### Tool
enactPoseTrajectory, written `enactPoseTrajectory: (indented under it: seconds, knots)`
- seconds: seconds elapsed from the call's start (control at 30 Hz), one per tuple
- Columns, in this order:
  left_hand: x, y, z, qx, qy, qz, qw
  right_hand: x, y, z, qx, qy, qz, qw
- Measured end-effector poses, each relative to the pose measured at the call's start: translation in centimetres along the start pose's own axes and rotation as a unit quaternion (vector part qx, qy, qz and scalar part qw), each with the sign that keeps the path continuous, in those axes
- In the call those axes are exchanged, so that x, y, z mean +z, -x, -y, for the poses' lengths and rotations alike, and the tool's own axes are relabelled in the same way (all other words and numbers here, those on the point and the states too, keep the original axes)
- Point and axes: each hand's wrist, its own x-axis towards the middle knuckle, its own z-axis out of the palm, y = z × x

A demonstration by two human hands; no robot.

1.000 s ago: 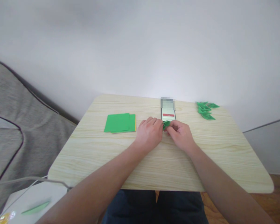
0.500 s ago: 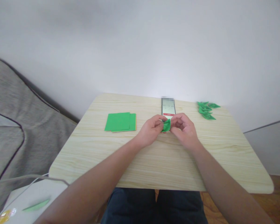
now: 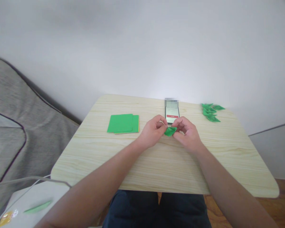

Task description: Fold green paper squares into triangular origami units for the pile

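Observation:
Between my two hands is a small folded piece of green paper (image 3: pixel 170 131), pointed at its ends like a little boat. My left hand (image 3: pixel 154 131) pinches its left end between thumb and fingertips. At the right end, the thumb and fingers of my right hand (image 3: pixel 187 131) are closed on the paper. Just beyond my fingers lies a phone (image 3: pixel 172 111) with a lit screen and a red bar. A stack of green paper sheets (image 3: pixel 121 123) rests to the left of my hands, a yellow edge showing. Several folded green paper pieces (image 3: pixel 209 110) form a cluster at the back right.
The pale wooden table (image 3: pixel 97 161) stands against a white wall (image 3: pixel 142 47). At the left is a grey fabric-covered piece (image 3: pixel 47 133). A white surface at lower left bears a light green strip (image 3: pixel 38 207), near a cable (image 3: pixel 30 179).
The folded green paper has been turned from a more upright tilt to lying lengthwise between my hands. My fingers have shifted slightly, and more of the phone shows.

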Motion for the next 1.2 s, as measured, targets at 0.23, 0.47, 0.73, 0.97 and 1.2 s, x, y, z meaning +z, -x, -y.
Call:
enactPoseTrajectory:
  seconds: [0.23,0.47,0.73,0.97,1.2]
  knots:
    - [-0.05,-0.02,0.03,-0.020,-0.009,-0.015,1.000,-0.56,0.12,0.76,-0.030,0.033,0.066,0.997]
    - [-0.12,-0.31,-0.25,0.015,0.028,-0.043,0.999,-0.63,0.14,0.60,0.016,0.053,0.057,0.997]
    - [-0.66,0.15,-0.63,0.050,0.047,0.004,0.998,-0.75,-0.11,0.28,0.051,-0.033,0.030,0.998]
    - [-0.84,-0.03,-0.44,0.076,-0.053,-0.025,0.995,-0.58,-0.39,0.31,0.074,-0.096,-0.003,0.993]
    - [-0.62,-0.12,0.25,0.095,-0.060,-0.048,0.993,-0.27,-0.39,0.12,0.076,-0.089,-0.037,0.992]
